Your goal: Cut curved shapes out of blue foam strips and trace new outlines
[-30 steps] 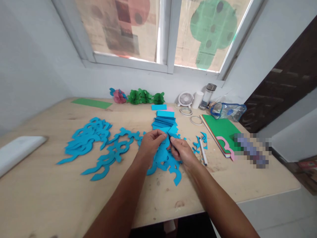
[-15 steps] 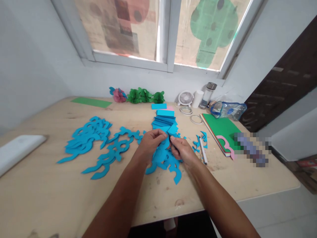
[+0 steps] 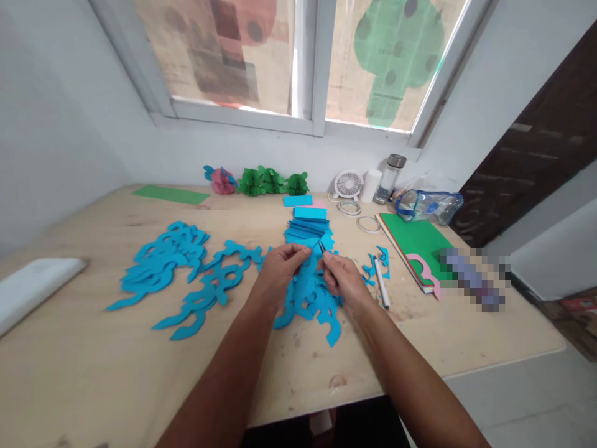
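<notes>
My left hand pinches a folded piece of blue paper between thumb and fingers. My right hand is closed around small scissors; only the dark blade tips show, beside the paper's right edge. The fingers hide the handles. Below both hands lies a heap of curly blue paper cut-outs. Just beyond them sits a stack of folded blue paper strips.
More wavy blue cut-outs spread to the left. Blue scraps and a white marker lie right of my hands. Farther right are green paper sheets with a pink cut-out. A small fan and a glass bottle stand by the wall.
The scissors' blades have come away from the paper and now point up, clear of my left fingers. My right hand has shifted slightly; my left hand keeps its pinch.
</notes>
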Available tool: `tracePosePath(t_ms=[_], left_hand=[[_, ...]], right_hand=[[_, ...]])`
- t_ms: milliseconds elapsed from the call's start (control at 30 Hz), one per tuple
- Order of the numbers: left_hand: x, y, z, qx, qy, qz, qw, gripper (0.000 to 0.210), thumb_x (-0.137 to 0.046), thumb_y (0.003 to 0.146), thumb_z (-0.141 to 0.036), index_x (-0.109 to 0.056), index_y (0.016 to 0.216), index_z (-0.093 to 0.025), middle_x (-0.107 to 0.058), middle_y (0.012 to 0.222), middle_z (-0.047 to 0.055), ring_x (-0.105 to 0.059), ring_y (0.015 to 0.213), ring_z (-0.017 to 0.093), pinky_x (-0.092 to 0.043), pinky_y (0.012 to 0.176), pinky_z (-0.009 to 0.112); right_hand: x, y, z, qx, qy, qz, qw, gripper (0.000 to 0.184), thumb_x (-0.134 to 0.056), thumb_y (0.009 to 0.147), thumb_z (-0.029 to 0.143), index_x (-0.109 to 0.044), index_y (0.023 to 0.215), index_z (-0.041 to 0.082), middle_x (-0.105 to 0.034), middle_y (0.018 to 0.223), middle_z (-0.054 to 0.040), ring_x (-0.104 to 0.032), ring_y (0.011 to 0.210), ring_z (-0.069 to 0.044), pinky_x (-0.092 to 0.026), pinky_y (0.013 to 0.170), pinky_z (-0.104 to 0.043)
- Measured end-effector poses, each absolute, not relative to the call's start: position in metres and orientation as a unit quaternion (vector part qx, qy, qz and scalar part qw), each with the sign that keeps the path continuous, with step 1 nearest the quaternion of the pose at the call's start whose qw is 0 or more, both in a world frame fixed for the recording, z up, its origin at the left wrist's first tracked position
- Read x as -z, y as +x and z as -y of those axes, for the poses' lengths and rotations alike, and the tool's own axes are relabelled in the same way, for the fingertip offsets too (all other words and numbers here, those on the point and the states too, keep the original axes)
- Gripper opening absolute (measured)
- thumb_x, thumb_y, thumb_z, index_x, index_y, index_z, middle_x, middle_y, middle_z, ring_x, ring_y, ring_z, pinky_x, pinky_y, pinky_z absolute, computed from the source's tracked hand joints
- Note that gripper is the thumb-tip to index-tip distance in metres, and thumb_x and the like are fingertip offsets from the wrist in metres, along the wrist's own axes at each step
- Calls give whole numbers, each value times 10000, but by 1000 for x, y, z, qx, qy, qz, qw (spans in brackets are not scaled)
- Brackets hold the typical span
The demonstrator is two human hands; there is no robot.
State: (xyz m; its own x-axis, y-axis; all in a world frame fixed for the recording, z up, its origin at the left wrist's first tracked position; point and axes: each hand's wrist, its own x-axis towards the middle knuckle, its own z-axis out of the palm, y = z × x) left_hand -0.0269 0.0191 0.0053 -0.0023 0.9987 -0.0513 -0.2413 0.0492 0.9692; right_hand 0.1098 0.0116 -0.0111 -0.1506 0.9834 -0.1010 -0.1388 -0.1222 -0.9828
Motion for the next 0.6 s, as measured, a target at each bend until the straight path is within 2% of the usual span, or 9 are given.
tracePosePath(t_ms=[167,367,600], left_hand=[[-3,-26,-19,-550,423,-459,555,250,-752,597,-368,-640,663,-154,-490,525,-44,-375,480,77,-287,456,202],[-8,-29,-18,-508,474,-448,563,205,-747,570,-332,-640,614,-162,-563,553,-18,-435,506,97,-325,492,218],[-12,-30,-16,-494,490,-442,566,157,-721,599,-301,-630,582,-173,-589,565,-8,-474,545,113,-372,544,227]], right_hand=[[12,110,-14,-553,-458,503,481,423,-701,641,575,-524,624,191,-309,441,101,-221,395,-51,-142,375,-215],[12,120,-17,-526,-470,561,434,502,-561,733,666,-588,622,177,-362,380,77,-265,359,-68,-164,373,-228],[7,123,-15,-553,-451,572,404,570,-547,696,737,-571,603,176,-359,344,80,-234,332,-60,-142,356,-223]])
